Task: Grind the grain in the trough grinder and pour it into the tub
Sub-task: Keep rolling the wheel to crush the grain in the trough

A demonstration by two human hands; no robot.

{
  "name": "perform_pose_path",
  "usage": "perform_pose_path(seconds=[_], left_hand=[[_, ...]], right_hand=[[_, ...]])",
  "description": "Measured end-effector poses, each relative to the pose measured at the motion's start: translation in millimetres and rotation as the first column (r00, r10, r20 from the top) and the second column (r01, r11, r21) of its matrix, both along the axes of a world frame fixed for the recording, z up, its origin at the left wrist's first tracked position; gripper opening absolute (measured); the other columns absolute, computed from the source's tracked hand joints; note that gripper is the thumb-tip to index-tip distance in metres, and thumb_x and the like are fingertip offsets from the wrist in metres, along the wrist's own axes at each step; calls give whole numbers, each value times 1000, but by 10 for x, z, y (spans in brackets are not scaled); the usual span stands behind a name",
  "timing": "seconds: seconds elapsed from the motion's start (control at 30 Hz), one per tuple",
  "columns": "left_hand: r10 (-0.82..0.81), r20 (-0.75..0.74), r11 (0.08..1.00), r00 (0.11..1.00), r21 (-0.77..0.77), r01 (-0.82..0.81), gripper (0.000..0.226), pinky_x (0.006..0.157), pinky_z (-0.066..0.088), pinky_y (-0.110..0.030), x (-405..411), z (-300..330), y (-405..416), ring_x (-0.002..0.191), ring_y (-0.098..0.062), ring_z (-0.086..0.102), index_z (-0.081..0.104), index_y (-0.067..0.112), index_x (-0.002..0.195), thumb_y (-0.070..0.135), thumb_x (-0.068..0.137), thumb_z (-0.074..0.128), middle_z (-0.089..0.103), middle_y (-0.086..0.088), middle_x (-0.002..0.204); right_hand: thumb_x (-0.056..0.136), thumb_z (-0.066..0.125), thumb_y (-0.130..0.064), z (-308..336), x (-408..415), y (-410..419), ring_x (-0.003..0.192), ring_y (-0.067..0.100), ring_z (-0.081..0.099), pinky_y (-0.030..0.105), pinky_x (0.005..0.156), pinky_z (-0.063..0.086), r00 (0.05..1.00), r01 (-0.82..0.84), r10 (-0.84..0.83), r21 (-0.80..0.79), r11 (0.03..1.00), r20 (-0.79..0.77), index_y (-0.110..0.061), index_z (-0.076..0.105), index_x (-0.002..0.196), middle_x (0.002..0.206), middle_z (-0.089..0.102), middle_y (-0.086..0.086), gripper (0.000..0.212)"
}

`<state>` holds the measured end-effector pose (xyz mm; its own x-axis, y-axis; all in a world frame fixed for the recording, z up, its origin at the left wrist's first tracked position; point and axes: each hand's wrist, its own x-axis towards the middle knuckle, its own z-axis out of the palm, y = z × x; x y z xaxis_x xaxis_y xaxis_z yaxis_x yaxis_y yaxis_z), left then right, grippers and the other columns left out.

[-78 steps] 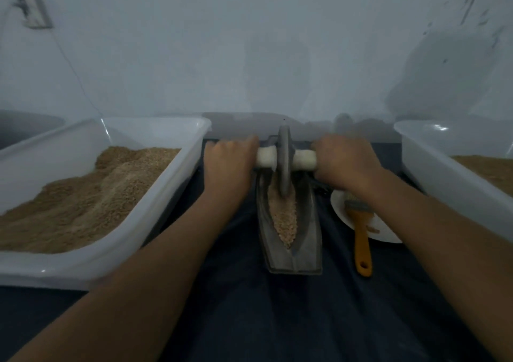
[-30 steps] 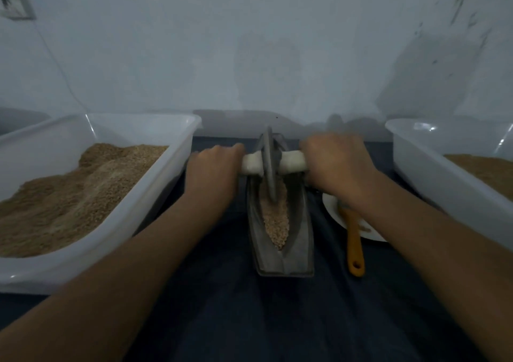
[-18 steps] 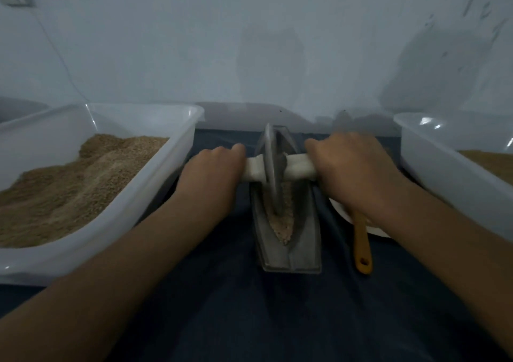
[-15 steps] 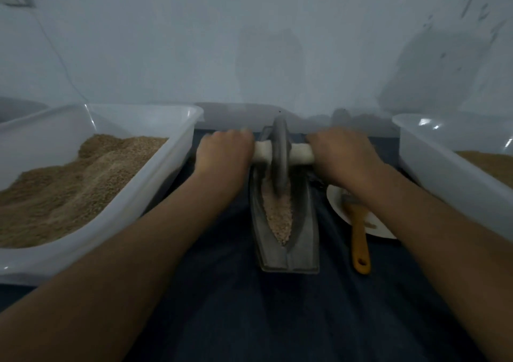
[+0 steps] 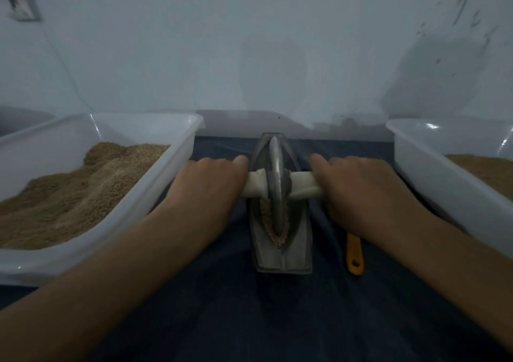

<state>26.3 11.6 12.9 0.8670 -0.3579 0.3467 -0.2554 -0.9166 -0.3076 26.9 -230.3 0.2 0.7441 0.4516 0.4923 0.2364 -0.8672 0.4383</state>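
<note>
A strip of grain [image 5: 273,227] lies in the metal trough grinder [image 5: 280,248] at the middle of the dark-covered worktop [image 5: 263,320], with the grinding wheel [image 5: 276,184] standing upright in the channel and pressing into it. The left hand [image 5: 206,188] and right hand [image 5: 358,189] each curl around an end of the pale handle [image 5: 301,185] that runs through the wheel, gripping it on either side of the trough. The grain showing beside the wheel looks coarse and lumpy, so the grinding appears to be under way rather than finished, and the pour has not begun: the trough sits flat on the worktop. Just left of the grinder a white tub [image 5: 172,167] holds a heaped mound of brown meal; at the right a second white tub [image 5: 444,173] holds a lower layer. Which of the two takes this batch cannot be told. A brush with an orange handle [image 5: 354,256] lies just right of the trough, partly under the right wrist.
</note>
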Motion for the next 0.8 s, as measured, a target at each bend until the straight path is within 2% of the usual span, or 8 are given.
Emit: perform_pose_path(seconds=[0.1, 0.17, 0.27, 0.4, 0.5, 0.63, 0.73, 0.8], left_hand=[[15, -11, 999, 1000, -33, -15, 42, 72, 36, -36, 183, -1, -77, 101, -30, 65, 29, 20, 100, 11, 90, 69, 63, -7, 109], [56, -26, 997, 998, -43, -57, 33, 76, 41, -39, 416, 17, -136, 106, -34, 65, 39, 16, 108, 9, 93, 67, 64, -11, 115], [129, -20, 987, 991, -89, -131, 27, 76, 42, -40, 749, 45, -225, 108, -36, 65, 47, 10, 120, 7, 97, 61, 66, -16, 117], [153, 76, 984, 985, -107, -144, 26, 81, 47, -40, 866, 79, -361, 101, -34, 66, 49, 13, 113, 6, 93, 64, 69, -13, 108], [97, 144, 989, 985, -123, -79, 26, 83, 47, -40, 654, 0, -319, 99, -31, 65, 45, 15, 111, 8, 93, 64, 66, -9, 106], [-24, 136, 993, 990, -110, 39, 38, 87, 45, -39, 147, -167, -60, 102, -28, 59, 41, 18, 121, 10, 90, 61, 59, -6, 112], [-81, 167, 991, 983, -94, 97, 32, 76, 38, -35, -132, -207, 95, 91, -26, 59, 45, 19, 116, 12, 85, 50, 59, -4, 104], [-81, 131, 989, 988, -114, 96, 33, 77, 38, -34, -152, -237, 127, 92, -24, 58, 42, 21, 116, 13, 88, 57, 58, -3, 104]], right_hand=[[70, 78, -26, -29, 148, -32, 47, 13, 18, 26, 47, 8, 996, 78, -77, 10, 997, -36, -24, 29, 85, 59, 23, -8, 52], [81, 72, -33, -25, 400, -3, 54, 19, 33, 29, 50, 22, 992, 106, -99, 92, 990, -74, -23, 36, 88, 65, 35, -5, 38], [84, 71, -37, 98, 841, 73, 76, 24, 56, 33, 62, 42, 968, 167, -127, 181, 969, -215, -24, 55, 98, 90, 62, 1, 25], [85, 70, -37, 149, 1112, 91, 82, 24, 58, 33, 65, 43, 926, 240, -152, 227, 944, -346, -25, 63, 107, 97, 65, 2, 27], [85, 73, -39, 13, 856, 33, 78, 26, 57, 34, 62, 38, 963, 192, -128, 271, 943, -236, -24, 56, 104, 95, 65, 4, 29], [77, 75, -27, -76, 288, -17, 60, 24, 49, 30, 50, 26, 1000, -9, 7, 124, 992, 18, -22, 42, 97, 75, 58, 1, 39], [63, 79, -13, -55, 38, -28, 55, 24, 44, 28, 50, 23, 988, -119, 111, 70, 990, 106, -19, 43, 95, 68, 51, 3, 49], [58, 79, -8, -26, 9, -14, 52, 26, 46, 28, 50, 22, 982, -140, 130, 69, 988, 138, -14, 48, 92, 64, 50, 6, 46]])
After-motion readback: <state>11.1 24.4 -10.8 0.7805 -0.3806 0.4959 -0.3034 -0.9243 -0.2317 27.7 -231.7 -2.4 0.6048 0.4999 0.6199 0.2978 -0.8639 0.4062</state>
